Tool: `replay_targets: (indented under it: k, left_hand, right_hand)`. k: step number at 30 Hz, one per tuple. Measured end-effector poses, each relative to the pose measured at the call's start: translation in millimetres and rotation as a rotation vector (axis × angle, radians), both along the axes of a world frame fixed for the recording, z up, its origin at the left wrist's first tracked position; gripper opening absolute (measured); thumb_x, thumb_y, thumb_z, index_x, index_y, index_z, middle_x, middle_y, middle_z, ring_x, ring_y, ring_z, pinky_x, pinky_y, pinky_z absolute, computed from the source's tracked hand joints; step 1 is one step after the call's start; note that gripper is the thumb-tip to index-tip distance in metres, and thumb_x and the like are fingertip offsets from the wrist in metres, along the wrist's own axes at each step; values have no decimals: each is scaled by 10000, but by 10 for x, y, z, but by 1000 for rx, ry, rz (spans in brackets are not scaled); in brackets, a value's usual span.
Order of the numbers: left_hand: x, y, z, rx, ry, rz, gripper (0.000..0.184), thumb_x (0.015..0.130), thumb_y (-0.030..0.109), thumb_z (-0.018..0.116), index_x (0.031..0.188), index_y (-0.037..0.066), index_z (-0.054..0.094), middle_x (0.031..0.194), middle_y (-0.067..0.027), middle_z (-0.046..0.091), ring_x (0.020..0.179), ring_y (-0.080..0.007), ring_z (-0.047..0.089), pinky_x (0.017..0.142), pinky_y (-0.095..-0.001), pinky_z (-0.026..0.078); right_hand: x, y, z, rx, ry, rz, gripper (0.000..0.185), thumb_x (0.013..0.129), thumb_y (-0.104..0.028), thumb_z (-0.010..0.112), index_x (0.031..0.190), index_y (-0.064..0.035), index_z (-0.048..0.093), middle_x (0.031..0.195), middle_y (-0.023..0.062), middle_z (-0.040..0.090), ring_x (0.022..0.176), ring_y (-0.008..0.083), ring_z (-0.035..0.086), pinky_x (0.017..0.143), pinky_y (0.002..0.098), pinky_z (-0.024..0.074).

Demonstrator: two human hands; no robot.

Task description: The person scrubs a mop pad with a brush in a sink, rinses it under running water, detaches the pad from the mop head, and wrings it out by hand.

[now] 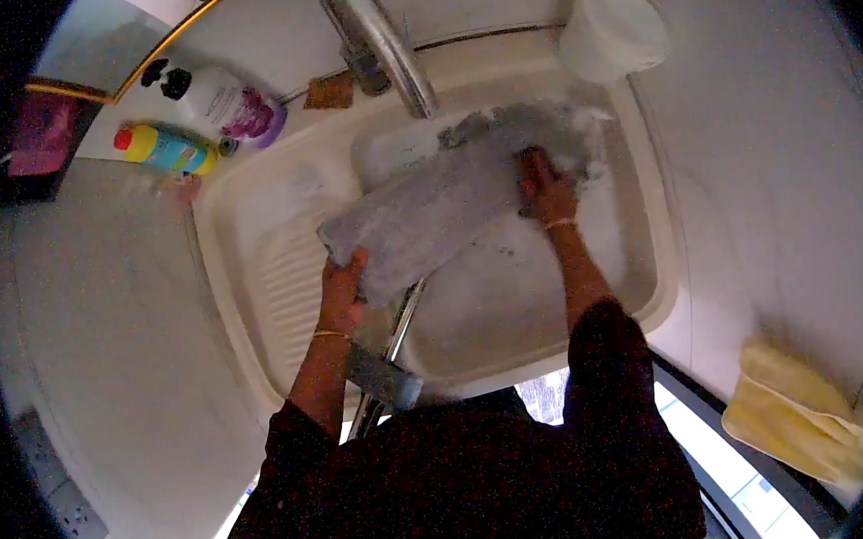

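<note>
A long grey flat mop head [428,210] lies slanted across the sink, its fuzzy pad facing up. From beneath it a metal pole [405,320] with a grey block [384,376] runs back toward my body. My left hand [344,290] is closed round the near left end of the mop head, thumb on top. My right hand [550,193] rests palm down near its right end, fingers stretched forward over the wet grey fabric. Dark, soapy-looking fabric [512,131] shows behind the pad. The pad's underside is hidden.
The cream sink [663,265] has a ribbed washboard [289,283] at left. A metal faucet [388,50] overhangs the back. Behind stand a pump bottle [229,104], a yellow bottle [167,149], a brown sponge [330,92] and a white tub [615,31]. A yellow cloth [796,410] lies right.
</note>
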State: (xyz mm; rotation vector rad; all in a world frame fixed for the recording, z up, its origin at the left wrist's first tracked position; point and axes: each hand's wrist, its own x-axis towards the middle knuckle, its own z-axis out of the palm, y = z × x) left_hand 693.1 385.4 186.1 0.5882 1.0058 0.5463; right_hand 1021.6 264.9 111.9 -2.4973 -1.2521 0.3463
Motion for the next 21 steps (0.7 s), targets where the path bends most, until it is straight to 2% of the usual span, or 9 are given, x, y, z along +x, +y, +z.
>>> replay_targets:
  k: [2,5,6,10,13,15,17,19,21]
  left_hand:
    - [-9,-25,32,70,16,-18,439,777,118,613,1171,61,430,1068,-65,537,940,-228,533,794,-384,462]
    - [150,-150,82,21,136,1,442,779,140,616,1174,67,432,1053,-63,542,921,-221,539,788,-375,461]
    - [90,-98,-167,179,180,-102,452,777,158,624,1178,76,433,1047,-59,544,917,-213,540,788,-381,460]
    - [87,-35,-21,-23,-71,79,425,823,277,555,1190,103,430,1091,-58,528,978,-219,515,823,-410,441]
    - [111,13,-83,-272,-242,179,419,865,355,459,1209,120,415,1142,-56,502,1026,-225,493,870,-401,415]
    - [170,-31,71,-303,-287,198,419,891,374,387,1229,128,393,1177,-53,482,1049,-229,481,898,-389,398]
    - [75,-69,-667,581,79,-109,395,903,326,366,1245,128,368,1183,-62,475,1054,-229,478,906,-379,392]
    - [28,-88,-883,656,56,-96,380,908,271,358,1259,128,346,1182,-72,472,1053,-228,478,904,-374,394]
    - [25,-129,-784,-82,-368,225,378,906,211,362,1272,127,327,1174,-83,474,1046,-225,482,892,-374,404]
  right_hand:
    - [566,-99,-575,-195,-86,-98,671,774,-494,488,1343,-297,193,1160,226,423,956,395,510,798,464,439]
    - [231,350,-389,-498,-22,-374,642,795,-499,441,1347,-308,174,1245,228,351,996,404,492,813,470,436]
    - [-242,479,300,-366,94,-361,601,804,-484,428,1337,-296,223,1237,240,354,1002,400,489,817,456,433]
    - [-1207,673,444,19,9,41,571,800,-497,422,1313,-278,299,1187,277,394,946,411,511,778,460,446]
    - [-1705,624,1053,-76,233,219,584,793,-490,438,1315,-266,302,1139,333,409,1004,433,461,820,466,416]
    - [-1904,682,1110,189,404,337,596,784,-484,461,1315,-267,299,1099,340,420,1018,443,438,845,458,397]
    - [-2133,854,1186,280,460,375,610,776,-469,487,1314,-248,301,1077,329,434,1024,439,429,863,447,385]
    - [-2315,1158,1321,206,420,316,625,769,-445,516,1311,-211,310,1072,300,450,1020,422,433,875,431,377]
    - [-2445,1422,1227,166,456,383,603,749,-395,562,1255,-131,368,1020,253,471,953,398,469,825,439,408]
